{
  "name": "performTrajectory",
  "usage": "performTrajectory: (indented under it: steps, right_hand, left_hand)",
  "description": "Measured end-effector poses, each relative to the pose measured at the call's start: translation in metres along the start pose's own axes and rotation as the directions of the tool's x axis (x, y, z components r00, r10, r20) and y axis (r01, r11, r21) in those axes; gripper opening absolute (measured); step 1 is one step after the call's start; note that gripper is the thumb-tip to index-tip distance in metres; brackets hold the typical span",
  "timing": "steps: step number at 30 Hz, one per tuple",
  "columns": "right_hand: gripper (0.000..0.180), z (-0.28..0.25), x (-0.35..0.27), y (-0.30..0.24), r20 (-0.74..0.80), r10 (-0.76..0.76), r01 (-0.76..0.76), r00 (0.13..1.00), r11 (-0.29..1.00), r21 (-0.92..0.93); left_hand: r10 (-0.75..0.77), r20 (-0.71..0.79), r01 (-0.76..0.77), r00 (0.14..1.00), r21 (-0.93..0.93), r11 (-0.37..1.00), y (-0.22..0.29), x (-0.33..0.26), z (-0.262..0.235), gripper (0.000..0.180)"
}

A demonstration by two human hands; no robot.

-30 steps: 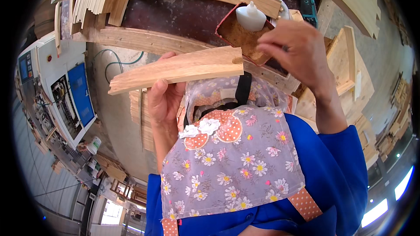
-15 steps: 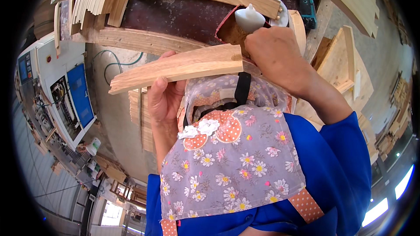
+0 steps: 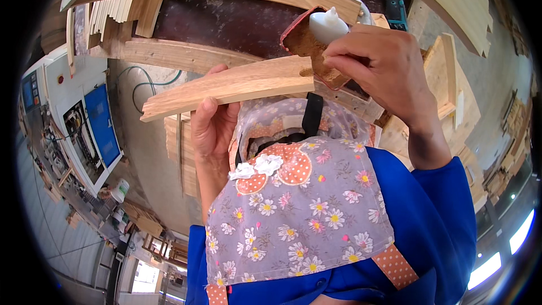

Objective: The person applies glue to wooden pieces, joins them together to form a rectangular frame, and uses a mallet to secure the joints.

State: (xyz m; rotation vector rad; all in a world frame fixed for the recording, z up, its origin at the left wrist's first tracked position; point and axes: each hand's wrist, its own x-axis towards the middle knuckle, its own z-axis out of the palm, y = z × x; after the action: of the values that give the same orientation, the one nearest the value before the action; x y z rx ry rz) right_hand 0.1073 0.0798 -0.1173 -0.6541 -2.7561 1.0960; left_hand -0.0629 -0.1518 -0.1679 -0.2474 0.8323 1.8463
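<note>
My left hand (image 3: 212, 130) has its fingers wrapped from below round the curved wood piece (image 3: 226, 87), held up at chest height over my flowered apron (image 3: 299, 214). Moving right, the piece's end meets a worn sanding block (image 3: 307, 51). My right hand (image 3: 384, 68) pinches that block, fingers closed tight on its edge; something white (image 3: 327, 25) sits at the top of it, and I cannot tell what. I judge we're in the sanding of the end notch. Next move calls for short strokes along the cut, left grip steady so the piece doesn't twist. The dark desk (image 3: 226, 20) lies beyond, framed by other wooden parts.
</note>
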Motion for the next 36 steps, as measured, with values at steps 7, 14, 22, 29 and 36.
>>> performTrajectory:
  steps: [7,14,22,29,36]
  right_hand:
    - [0.009,0.000,-0.004,0.000,-0.059,-0.079,0.091,0.995,0.968,0.233]
    - [0.009,0.005,-0.008,0.001,-0.095,-0.058,0.078,0.994,0.972,0.222]
    - [0.020,-0.003,-0.010,0.006,-0.069,0.070,-0.040,0.995,0.927,0.372]
    - [0.028,0.000,-0.010,-0.001,0.148,0.267,-0.301,0.952,0.747,0.593]
    - [0.026,-0.001,-0.006,-0.002,0.180,0.234,-0.295,0.955,0.781,0.551]
  left_hand:
    - [-0.027,-0.009,0.027,1.000,-0.016,1.000,-0.003,0.007,0.005,0.062]
    - [-0.040,-0.023,0.040,0.999,-0.022,0.999,-0.007,0.011,0.008,0.060]
    - [-0.066,0.017,0.067,0.998,-0.021,0.998,-0.004,0.009,0.005,0.063]
    - [-0.020,-0.050,0.018,0.999,-0.045,0.999,-0.009,0.007,0.015,0.059]
    - [-0.018,-0.052,0.017,0.998,-0.025,1.000,-0.007,0.006,0.014,0.060]
